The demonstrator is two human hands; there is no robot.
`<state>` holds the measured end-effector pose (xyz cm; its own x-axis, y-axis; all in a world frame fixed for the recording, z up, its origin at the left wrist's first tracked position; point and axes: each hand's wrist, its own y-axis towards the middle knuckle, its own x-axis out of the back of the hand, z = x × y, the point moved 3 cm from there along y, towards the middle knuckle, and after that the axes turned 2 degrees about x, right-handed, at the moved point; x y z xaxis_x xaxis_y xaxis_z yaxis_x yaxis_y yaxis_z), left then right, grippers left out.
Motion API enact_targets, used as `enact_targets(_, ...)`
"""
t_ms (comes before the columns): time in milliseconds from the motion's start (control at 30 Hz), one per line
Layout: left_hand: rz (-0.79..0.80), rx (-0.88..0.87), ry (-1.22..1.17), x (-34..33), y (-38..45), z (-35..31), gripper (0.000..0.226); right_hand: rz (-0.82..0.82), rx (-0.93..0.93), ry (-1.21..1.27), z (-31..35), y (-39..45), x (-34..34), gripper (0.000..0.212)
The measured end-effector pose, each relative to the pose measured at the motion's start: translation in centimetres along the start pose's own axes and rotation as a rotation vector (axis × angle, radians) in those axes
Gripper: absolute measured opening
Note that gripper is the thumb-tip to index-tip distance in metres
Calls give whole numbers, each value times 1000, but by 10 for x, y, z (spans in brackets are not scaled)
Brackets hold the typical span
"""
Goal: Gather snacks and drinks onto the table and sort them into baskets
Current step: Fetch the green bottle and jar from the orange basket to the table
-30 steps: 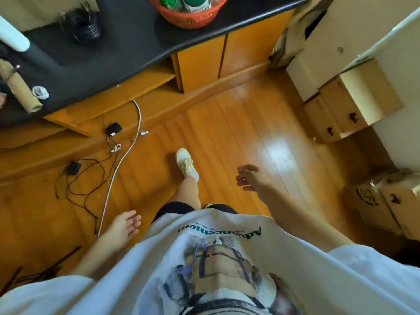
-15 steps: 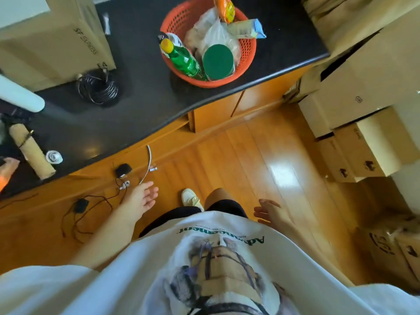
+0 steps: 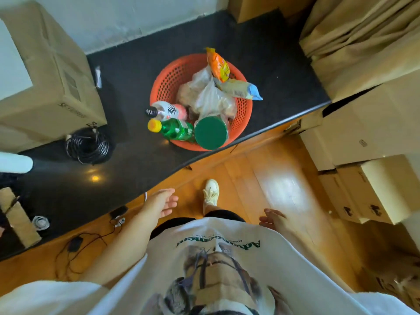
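An orange-red basket point(image 3: 169, 84) with a perforated lattice wall sits on a black, finely speckled countertop point(image 3: 141, 71). Inside it, at 12 o'clock, lies an orange and yellow snack bag point(image 3: 218, 65); at 3 o'clock, a pale cream packet with a light blue end point(image 3: 241, 89); at the centre, clear, whitish plastic bags point(image 3: 208, 96). At 6 o'clock shows a dark green round lid point(image 3: 211, 133); at 7 o'clock, a green bottle with a yellow cap point(image 3: 172, 129); at 8 o'clock, a white and pink bottle with black markings and a black cap point(image 3: 167, 110). The floor point(image 3: 272, 178) is glossy orange-brown wood.
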<state>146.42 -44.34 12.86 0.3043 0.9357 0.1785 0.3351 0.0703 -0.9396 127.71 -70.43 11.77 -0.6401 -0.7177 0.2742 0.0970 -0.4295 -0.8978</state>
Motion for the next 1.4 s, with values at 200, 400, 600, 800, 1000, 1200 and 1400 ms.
enact_targets(200, -94, -118, -184, -7, 26, -69, 37, 88, 281, -319, 124, 24, -60, 37)
enact_targets(400, -93, -207, -337, -24, 45, -109, 68, 161, 841, -983, 201, 36, -125, 87)
enact_targets(600, -127, -205, -436, -38, 52, -133, 40, 261, 1039, -1399, 227, 47, -168, 124)
enact_targets(800, -183, -114, -507, -41, 59, -140, 52, 320, 1204, -1454, 227, 59, -168, 115)
enact_targets(1000, -199, -93, -494, -41, 62, -143, 45, 394, 1246, -1384, 230, 62, -163, 105)
enact_targets(1200, -145, -136, -464, -40, 64, -135, 34, 434, 1242, -1065, 233, 38, -155, 101)
enact_targets(1400, -117, -437, -295, -34, 43, -126, 35, 353, 1137, -529, 214, -2, -121, 102)
